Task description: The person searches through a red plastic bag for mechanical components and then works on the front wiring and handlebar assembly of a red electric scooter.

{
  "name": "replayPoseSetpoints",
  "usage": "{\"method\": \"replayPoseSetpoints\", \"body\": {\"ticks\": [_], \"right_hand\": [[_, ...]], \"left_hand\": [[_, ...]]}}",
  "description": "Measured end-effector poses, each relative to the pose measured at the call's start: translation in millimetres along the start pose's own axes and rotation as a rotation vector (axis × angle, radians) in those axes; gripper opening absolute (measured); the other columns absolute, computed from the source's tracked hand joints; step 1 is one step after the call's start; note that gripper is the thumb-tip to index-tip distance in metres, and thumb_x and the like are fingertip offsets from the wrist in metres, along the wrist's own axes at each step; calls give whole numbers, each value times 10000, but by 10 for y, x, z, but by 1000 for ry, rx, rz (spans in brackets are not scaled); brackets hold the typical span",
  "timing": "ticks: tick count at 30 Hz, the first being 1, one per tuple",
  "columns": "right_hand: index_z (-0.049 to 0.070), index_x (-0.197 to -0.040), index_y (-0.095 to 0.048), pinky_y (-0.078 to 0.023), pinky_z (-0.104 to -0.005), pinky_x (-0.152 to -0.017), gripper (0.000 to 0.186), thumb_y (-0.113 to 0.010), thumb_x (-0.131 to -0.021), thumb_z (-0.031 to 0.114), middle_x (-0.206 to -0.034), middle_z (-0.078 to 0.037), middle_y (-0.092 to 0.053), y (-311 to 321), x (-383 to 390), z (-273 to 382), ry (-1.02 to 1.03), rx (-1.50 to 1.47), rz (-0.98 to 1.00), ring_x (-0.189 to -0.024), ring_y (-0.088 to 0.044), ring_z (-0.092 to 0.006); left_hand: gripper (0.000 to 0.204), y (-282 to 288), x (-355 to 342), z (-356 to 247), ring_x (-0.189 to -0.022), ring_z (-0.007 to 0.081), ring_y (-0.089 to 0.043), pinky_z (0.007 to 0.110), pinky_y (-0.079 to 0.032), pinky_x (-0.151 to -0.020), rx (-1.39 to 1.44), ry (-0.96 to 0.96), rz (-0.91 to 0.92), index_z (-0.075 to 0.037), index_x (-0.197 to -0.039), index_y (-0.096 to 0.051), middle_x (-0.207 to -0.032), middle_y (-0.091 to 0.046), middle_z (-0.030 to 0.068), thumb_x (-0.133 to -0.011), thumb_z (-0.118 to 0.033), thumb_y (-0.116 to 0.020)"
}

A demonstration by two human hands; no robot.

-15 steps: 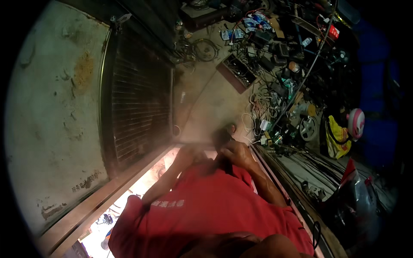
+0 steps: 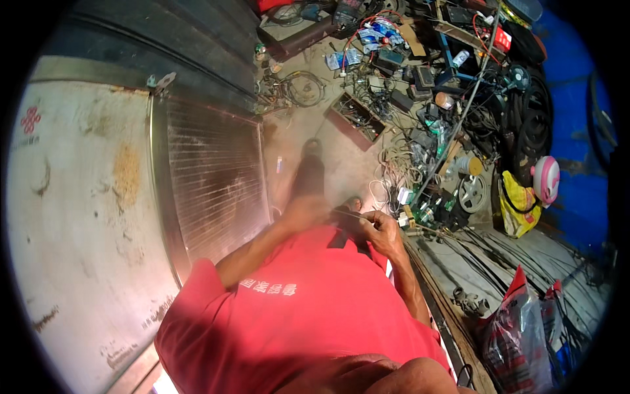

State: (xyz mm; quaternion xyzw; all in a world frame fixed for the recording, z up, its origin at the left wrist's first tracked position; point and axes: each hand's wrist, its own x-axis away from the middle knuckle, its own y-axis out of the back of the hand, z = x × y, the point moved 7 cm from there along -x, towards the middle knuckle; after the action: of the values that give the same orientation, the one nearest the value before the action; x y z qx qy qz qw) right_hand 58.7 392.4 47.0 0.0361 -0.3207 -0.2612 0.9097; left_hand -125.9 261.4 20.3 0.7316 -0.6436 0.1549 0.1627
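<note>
Floor (image 2: 293, 126) leaves passage between slatted panel (image 2: 213, 177) and box (image 2: 348, 134).

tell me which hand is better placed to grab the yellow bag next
Probably the right hand: the yellow bag is off to that side, nearer to it. The left hand is farther away and blurred. What either hand holds is unclear.

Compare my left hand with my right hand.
The left hand is smeared by blur, its fingers indistinct; the right hand is sharper, with bent fingers visible. The left hand is nearer the outstretched dark trouser leg; the right hand is nearer the tangled cables. Both are bare, just beyond the red shirt.
</note>
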Motion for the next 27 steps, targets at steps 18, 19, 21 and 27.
{"method": "replayPoseSetpoints", "body": {"ticks": [18,19,21,27], "right_hand": [[14,-1044,-689,-509,-311,-701,241,-668,-888,196,-882,-109,-704,-136,-1317,1032,-221,-136,-294,-762,-648,-171],[17,-1047,-689,-508,-314,-701,241,-666,-888,197,-884,-112,-705,-142,-1355,1050,-211,-151,-307,-763,-649,-174],[13,-1050,-688,-509,-312,-697,247,-664,-891,200,-881,-110,-707,-122,-1395,1092,-226,-128,-324,-757,-649,-173],[-23,-1051,-673,-487,-263,-660,241,-639,-913,172,-835,-61,-684,-71,-1491,1255,-249,-124,-356,-713,-599,-105]], "left_hand": [[233,1723,-1618,-622,-725,114,-608,265,-500,-654,22,45,299,14,-974,-667,-818,-665,55,-912,-204,-612],[236,1767,-1661,-606,-715,114,-607,266,-501,-649,-26,60,295,12,-968,-667,-801,-663,55,-912,-211,-614],[242,1822,-1737,-603,-695,114,-606,269,-502,-638,-122,84,288,7,-956,-667,-767,-658,54,-912,-225,-617],[276,1962,-1923,-792,-689,129,-630,287,-514,-635,-260,45,340,7,-928,-657,-726,-662,72,-919,-265,-609]]}}
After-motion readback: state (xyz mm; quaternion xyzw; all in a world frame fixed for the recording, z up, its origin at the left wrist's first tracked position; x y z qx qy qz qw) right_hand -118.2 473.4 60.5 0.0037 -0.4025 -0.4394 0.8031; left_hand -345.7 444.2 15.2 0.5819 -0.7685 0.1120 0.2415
